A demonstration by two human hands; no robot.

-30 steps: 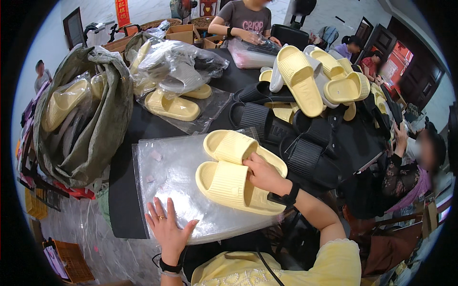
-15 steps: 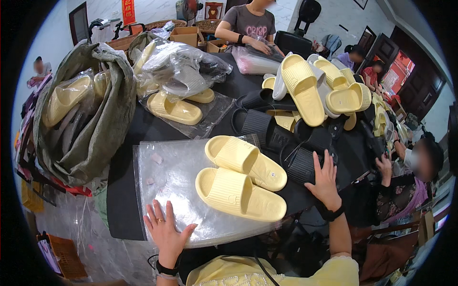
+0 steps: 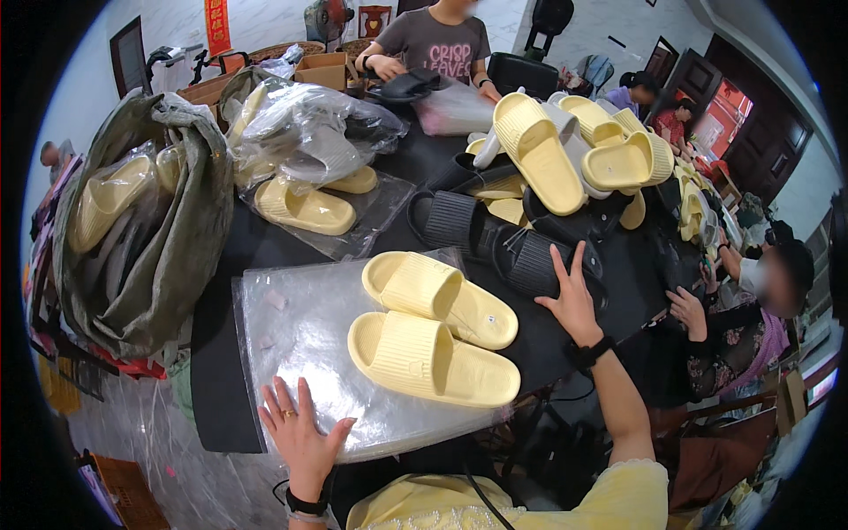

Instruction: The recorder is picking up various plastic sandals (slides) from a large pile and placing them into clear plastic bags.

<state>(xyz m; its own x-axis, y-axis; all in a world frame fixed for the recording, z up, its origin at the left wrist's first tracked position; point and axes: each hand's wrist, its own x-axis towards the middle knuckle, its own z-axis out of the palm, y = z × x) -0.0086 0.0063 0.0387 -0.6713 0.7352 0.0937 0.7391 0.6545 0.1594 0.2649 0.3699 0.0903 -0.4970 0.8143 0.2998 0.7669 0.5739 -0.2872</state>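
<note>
Two pale yellow slide sandals (image 3: 433, 358) lie side by side on a clear plastic bag (image 3: 291, 336) spread over the black table (image 3: 212, 397). My left hand (image 3: 300, 433) rests flat, fingers apart, on the near edge of that bag. My right hand (image 3: 572, 296) reaches out to the right with spread fingers and touches a black ribbed sandal (image 3: 539, 261). A second black ribbed sandal (image 3: 450, 221) lies just beyond it. Neither hand holds anything.
A heap of yellow, white and black sandals (image 3: 565, 159) fills the table's far right. Bagged sandals (image 3: 309, 141) lie at the back, a green sack (image 3: 150, 230) of sandals on the left. One person (image 3: 433, 44) works opposite, another (image 3: 751, 309) sits at right.
My right hand has let go of the yellow sandals and moved right and forward onto the black sandal. The left hand stays on the plastic bag.
</note>
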